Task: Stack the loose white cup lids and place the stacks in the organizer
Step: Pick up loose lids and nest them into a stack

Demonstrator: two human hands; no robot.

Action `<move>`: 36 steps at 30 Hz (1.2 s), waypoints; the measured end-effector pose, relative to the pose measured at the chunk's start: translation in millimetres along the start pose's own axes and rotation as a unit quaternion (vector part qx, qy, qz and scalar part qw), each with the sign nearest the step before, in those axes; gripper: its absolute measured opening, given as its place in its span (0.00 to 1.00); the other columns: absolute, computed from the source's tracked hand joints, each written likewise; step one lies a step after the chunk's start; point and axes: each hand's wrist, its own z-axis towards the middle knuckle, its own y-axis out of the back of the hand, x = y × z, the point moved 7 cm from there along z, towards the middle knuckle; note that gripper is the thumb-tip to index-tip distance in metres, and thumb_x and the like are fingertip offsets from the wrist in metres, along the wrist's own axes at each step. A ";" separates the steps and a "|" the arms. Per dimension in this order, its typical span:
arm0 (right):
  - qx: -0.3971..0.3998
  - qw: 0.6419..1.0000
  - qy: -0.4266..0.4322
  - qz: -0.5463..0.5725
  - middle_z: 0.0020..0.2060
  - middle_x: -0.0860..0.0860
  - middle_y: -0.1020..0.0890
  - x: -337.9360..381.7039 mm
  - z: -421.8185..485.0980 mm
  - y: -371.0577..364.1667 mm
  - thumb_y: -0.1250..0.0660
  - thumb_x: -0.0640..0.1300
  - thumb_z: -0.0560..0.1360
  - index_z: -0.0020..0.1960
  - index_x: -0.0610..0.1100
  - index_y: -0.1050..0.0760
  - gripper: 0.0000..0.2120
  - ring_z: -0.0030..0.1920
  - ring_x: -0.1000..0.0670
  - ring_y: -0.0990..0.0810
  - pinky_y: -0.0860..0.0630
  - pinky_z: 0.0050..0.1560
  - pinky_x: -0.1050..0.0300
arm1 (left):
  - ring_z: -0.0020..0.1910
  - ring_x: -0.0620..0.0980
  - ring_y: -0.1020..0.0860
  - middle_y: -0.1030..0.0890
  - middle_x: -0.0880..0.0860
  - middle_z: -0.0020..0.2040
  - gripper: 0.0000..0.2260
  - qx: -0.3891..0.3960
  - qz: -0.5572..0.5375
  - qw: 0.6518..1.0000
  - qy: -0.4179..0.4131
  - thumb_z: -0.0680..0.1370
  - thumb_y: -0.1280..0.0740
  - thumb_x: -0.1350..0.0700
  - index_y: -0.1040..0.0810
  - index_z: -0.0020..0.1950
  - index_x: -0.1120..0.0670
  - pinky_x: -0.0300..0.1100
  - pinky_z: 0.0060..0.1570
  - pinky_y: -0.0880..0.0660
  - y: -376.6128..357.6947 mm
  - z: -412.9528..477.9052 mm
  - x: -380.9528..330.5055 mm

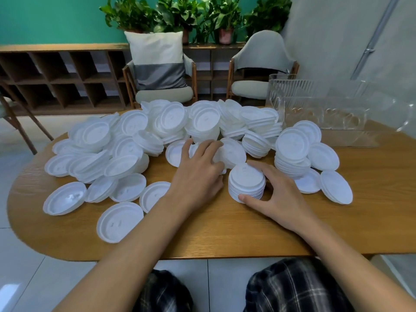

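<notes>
Looked like a lounge or café-style seating area: teal wall [56,19], potted plants [180,14] on a low wooden cubby shelf [56,70], two upholstered armchairs [258,64], one with a cushion [157,59], tiled floor [13,266], oval wooden table [202,233] heaped with cup lids [202,122].

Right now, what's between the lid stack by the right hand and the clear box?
A taller stack of lids stands between the small stack and the organizer, in the head view.

Oval wooden surface [202,233] is covered across left and middle by loose white plastic cup lids [135,140]. Short lid stack [246,183] is set front centre, taller lid stack [292,154] to its right, clear ribbed plastic organizer [315,109] at far right.
</notes>
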 end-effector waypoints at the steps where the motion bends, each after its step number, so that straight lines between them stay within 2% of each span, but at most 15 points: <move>1: 0.001 1.000 -0.002 0.002 0.69 0.67 0.27 -1.8 -1.3 1.3 0.21 0.59 0.71 0.76 0.62 0.32 0.37 0.68 0.69 0.31 0.31 0.70 0.61 | 0.75 0.58 0.31 0.25 0.59 0.73 0.03 0.002 0.002 1.000 0.005 0.73 0.27 0.54 0.15 0.41 0.53 0.70 0.72 0.39 -1.8 2.5 -1.7; 3: -0.001 1.000 -0.004 0.003 0.69 0.68 0.28 -5.5 -4.3 4.0 0.20 0.59 0.71 0.76 0.62 0.32 0.37 0.70 0.67 0.31 0.31 0.72 0.55 | 0.75 0.58 0.31 0.26 0.58 0.74 0.02 0.007 0.025 1.000 0.015 0.72 0.26 0.56 0.15 0.39 0.52 0.70 0.73 0.42 -6.7 6.5 -3.5; 5: -0.007 1.000 -0.004 0.002 0.70 0.69 0.28 -9.2 -7.6 6.2 0.21 0.59 0.71 0.76 0.63 0.33 0.37 0.71 0.66 0.31 0.31 0.73 0.54 | 0.74 0.57 0.30 0.24 0.56 0.72 0.03 0.012 0.047 0.999 0.023 0.70 0.24 0.56 0.15 0.37 0.52 0.71 0.73 0.48 -10.7 8.6 -3.1; 9: -0.029 1.000 -0.007 0.008 0.69 0.69 0.28 -13.2 -11.9 9.3 0.21 0.58 0.71 0.76 0.62 0.32 0.37 0.71 0.66 0.31 0.34 0.70 0.63 | 0.70 0.55 0.26 0.19 0.52 0.65 0.11 -0.005 0.062 0.997 0.046 0.75 0.25 0.46 0.14 0.38 0.53 0.69 0.75 0.61 -5.7 14.7 -0.5; 14: -0.042 0.999 -0.003 0.006 0.68 0.67 0.26 -12.3 -11.3 8.1 0.20 0.57 0.71 0.76 0.60 0.31 0.37 0.70 0.64 0.30 0.33 0.67 0.68 | 0.67 0.54 0.22 0.17 0.50 0.55 0.13 -0.041 0.035 0.998 0.030 0.73 0.23 0.50 0.20 0.52 0.54 0.69 0.76 0.61 1.2 22.4 -10.5; 17: -0.054 0.998 -0.012 0.000 0.68 0.66 0.26 -15.2 -12.0 10.6 0.20 0.57 0.70 0.75 0.60 0.31 0.37 0.69 0.66 0.30 0.35 0.65 0.74 | 0.66 0.52 0.21 0.15 0.47 0.53 0.12 -0.003 0.038 0.999 -0.003 0.74 0.25 0.50 0.17 0.56 0.51 0.70 0.76 0.62 -7.6 28.7 -19.8; 19: -0.063 0.998 -0.019 0.003 0.67 0.65 0.25 -17.3 -12.8 11.9 0.20 0.56 0.69 0.75 0.60 0.31 0.37 0.68 0.67 0.30 0.36 0.62 0.78 | 0.65 0.49 0.21 0.15 0.44 0.49 0.07 0.040 0.050 0.998 -0.009 0.78 0.30 0.50 0.15 0.53 0.48 0.69 0.75 0.68 -19.4 31.2 -23.1; 21: -0.066 0.998 -0.021 0.003 0.66 0.64 0.25 -18.2 -13.2 11.8 0.20 0.56 0.69 0.74 0.59 0.31 0.37 0.68 0.67 0.30 0.36 0.62 0.77 | 0.60 0.46 0.19 0.15 0.44 0.43 0.07 0.059 0.053 0.997 0.005 0.80 0.32 0.52 0.14 0.47 0.48 0.68 0.75 0.69 -28.5 30.4 -22.0; 23: -0.067 0.998 -0.020 0.004 0.66 0.64 0.25 -18.4 -13.7 11.3 0.20 0.56 0.69 0.74 0.59 0.31 0.37 0.68 0.66 0.30 0.35 0.62 0.76 | 0.52 0.47 0.18 0.17 0.46 0.39 0.07 0.042 0.046 0.998 0.020 0.79 0.29 0.55 0.16 0.42 0.50 0.67 0.76 0.67 -30.9 28.8 -19.5; 26: -0.062 0.998 -0.023 0.003 0.66 0.64 0.26 -19.0 -12.8 10.8 0.20 0.56 0.69 0.74 0.59 0.32 0.37 0.68 0.67 0.30 0.36 0.62 0.78 | 0.45 0.50 0.18 0.19 0.47 0.36 0.06 0.002 0.009 0.999 0.042 0.76 0.25 0.58 0.18 0.39 0.52 0.67 0.77 0.57 -28.5 27.2 -15.2; 29: -0.063 0.998 -0.021 -0.002 0.66 0.63 0.26 -18.0 -12.6 10.3 0.20 0.56 0.70 0.75 0.59 0.32 0.37 0.67 0.68 0.31 0.37 0.62 0.78 | 0.42 0.52 0.17 0.18 0.47 0.36 0.08 -0.033 -0.063 0.994 0.080 0.72 0.20 0.55 0.18 0.40 0.53 0.68 0.76 0.49 -20.2 26.9 -10.4; 31: -0.065 0.998 -0.019 -0.003 0.65 0.64 0.26 -17.4 -13.0 10.4 0.20 0.55 0.70 0.75 0.58 0.32 0.37 0.67 0.69 0.32 0.38 0.62 0.79 | 0.42 0.50 0.18 0.18 0.46 0.37 0.10 -0.050 -0.109 0.987 0.106 0.73 0.20 0.52 0.18 0.41 0.53 0.65 0.77 0.48 -13.9 26.3 -7.5; 33: -0.068 0.998 -0.015 -0.004 0.65 0.63 0.27 -16.3 -13.3 11.4 0.20 0.55 0.70 0.75 0.57 0.32 0.37 0.66 0.71 0.32 0.39 0.61 0.80 | 0.41 0.47 0.19 0.18 0.44 0.37 0.09 -0.067 -0.178 0.973 0.128 0.75 0.21 0.51 0.19 0.44 0.53 0.63 0.77 0.42 -8.2 24.2 -3.9; 34: -0.069 0.998 -0.013 -0.004 0.65 0.63 0.27 -15.5 -13.4 12.0 0.20 0.55 0.71 0.75 0.57 0.31 0.37 0.66 0.71 0.33 0.39 0.62 0.80 | 0.43 0.46 0.19 0.18 0.44 0.39 0.08 -0.075 -0.221 0.962 0.140 0.76 0.22 0.52 0.19 0.46 0.53 0.60 0.74 0.36 -5.2 22.5 -1.8; 36: -0.070 0.998 -0.009 -0.004 0.65 0.63 0.27 -14.0 -13.4 12.8 0.20 0.56 0.71 0.75 0.56 0.31 0.36 0.66 0.71 0.33 0.39 0.62 0.80 | 0.47 0.44 0.19 0.16 0.45 0.45 0.07 -0.102 -0.292 0.937 0.162 0.78 0.24 0.54 0.18 0.54 0.52 0.47 0.63 0.25 3.5 19.2 0.7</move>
